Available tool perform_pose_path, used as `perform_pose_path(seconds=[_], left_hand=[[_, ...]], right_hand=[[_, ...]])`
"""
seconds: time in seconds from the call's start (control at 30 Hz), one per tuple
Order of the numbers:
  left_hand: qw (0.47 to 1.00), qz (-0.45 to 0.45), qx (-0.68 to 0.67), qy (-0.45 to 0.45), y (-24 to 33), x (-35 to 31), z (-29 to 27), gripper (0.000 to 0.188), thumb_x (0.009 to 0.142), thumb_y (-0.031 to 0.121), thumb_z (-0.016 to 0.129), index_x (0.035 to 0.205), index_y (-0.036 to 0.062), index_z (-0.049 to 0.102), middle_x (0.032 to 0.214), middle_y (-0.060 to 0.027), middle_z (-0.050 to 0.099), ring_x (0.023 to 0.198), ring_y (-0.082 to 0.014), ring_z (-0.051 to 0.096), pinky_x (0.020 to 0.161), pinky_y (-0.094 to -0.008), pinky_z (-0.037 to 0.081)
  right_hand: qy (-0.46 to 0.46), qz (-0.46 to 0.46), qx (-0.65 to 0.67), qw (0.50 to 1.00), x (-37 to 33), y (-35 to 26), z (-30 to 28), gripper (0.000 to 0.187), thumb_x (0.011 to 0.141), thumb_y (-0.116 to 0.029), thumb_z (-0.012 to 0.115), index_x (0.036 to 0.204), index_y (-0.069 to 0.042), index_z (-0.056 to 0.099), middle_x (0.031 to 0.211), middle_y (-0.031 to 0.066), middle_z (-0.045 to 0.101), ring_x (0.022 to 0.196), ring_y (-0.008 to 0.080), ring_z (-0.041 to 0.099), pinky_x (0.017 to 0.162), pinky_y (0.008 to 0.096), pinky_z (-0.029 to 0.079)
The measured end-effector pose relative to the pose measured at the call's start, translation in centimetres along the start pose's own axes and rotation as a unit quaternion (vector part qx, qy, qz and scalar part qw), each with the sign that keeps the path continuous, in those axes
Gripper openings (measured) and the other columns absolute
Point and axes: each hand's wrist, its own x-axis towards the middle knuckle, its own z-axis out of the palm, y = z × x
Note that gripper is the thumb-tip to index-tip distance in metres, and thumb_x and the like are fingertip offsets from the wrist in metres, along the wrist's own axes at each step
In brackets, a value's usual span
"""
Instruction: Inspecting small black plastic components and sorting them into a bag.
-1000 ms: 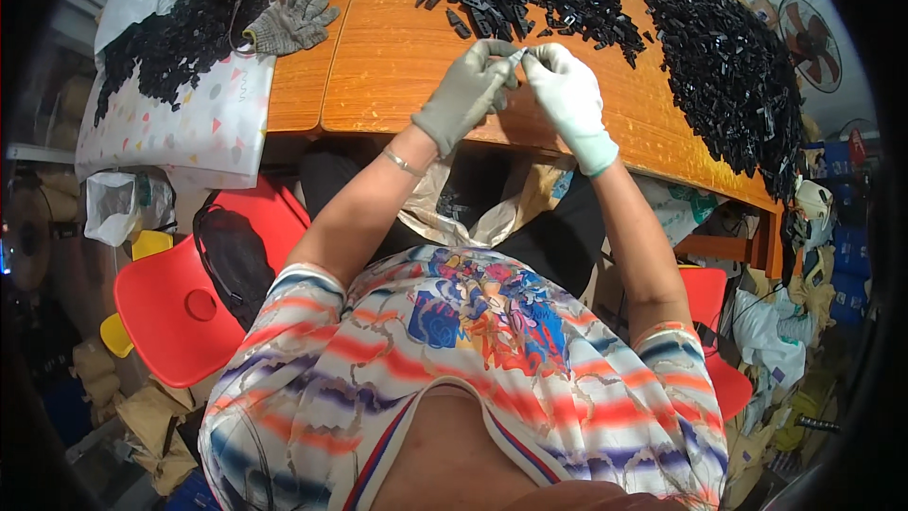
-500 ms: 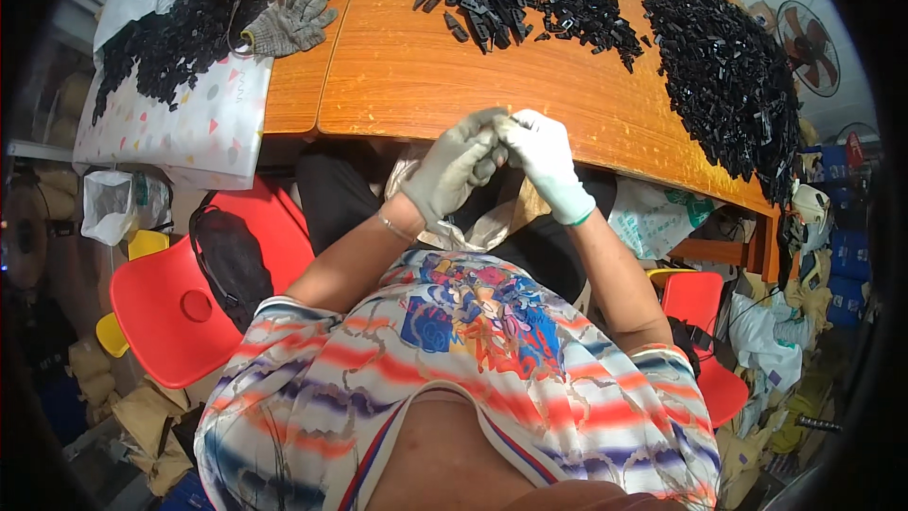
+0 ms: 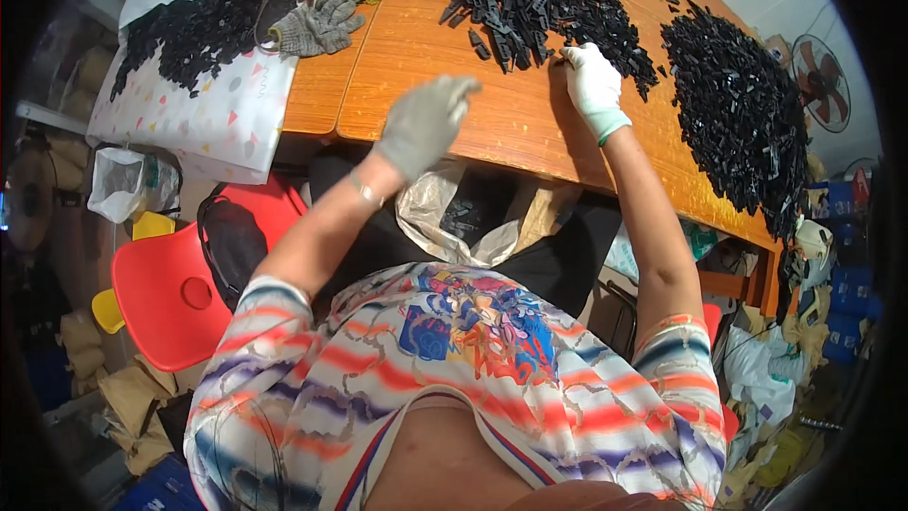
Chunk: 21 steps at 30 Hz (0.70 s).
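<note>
My right hand [image 3: 594, 87], in a white glove, rests at the near edge of a pile of small black plastic parts [image 3: 605, 24]. Its fingers are closed together there, and what lies between them is hidden. Over the near part of the table hovers my left hand [image 3: 423, 123] in a greyish glove, its fingertips pointing right and smeared by motion. Longer pointed black plastic parts [image 3: 511, 14] lie heaped just left of the small ones. Below the table edge, an opened pale sack [image 3: 422, 213] sits between my legs with black parts inside.
Another large heap of black parts [image 3: 733, 109] covers the table's right end. At the left, more black pieces [image 3: 194, 43] lie on a patterned white sheet [image 3: 236, 118], beside knitted grey gloves [image 3: 317, 24]. A red chair [image 3: 180, 298] stands at left, a fan [image 3: 819, 83] at far right.
My hands were together at the table edge and have parted. The right hand moved forward and right to the small parts; the left moved a little left, uncovering the sack.
</note>
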Motion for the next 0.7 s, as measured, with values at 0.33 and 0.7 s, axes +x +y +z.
perform_pose_path(seconds=[0.33,0.7], left_hand=[[0.99,-0.087,0.075,-0.086,-2.3,11.0,2.0,0.023,0.091,0.023,0.052,0.105,0.0074,0.062,0.1,-0.0145,0.065,0.094,-0.0324,0.062,0.081,-0.0444,0.049],[0.993,-0.04,0.105,0.024,-3.0,7.2,2.3,0.018,0.084,0.014,0.06,0.102,0.0109,0.063,0.101,-0.0148,0.062,0.095,-0.0338,0.06,0.081,-0.0448,0.049]], right_hand=[[-0.086,-0.07,-0.058,0.992,0.7,0.6,0.9,0.01,0.078,-0.015,0.067,0.085,-0.008,0.066,0.092,0.0134,0.06,0.081,0.0334,0.062,0.07,0.0415,0.051],[-0.206,0.27,0.378,0.862,-3.1,-3.2,-4.3,0.023,0.089,-0.026,0.057,0.085,-0.003,0.058,0.073,0.0087,0.061,0.064,0.0162,0.058,0.06,0.0309,0.046]])
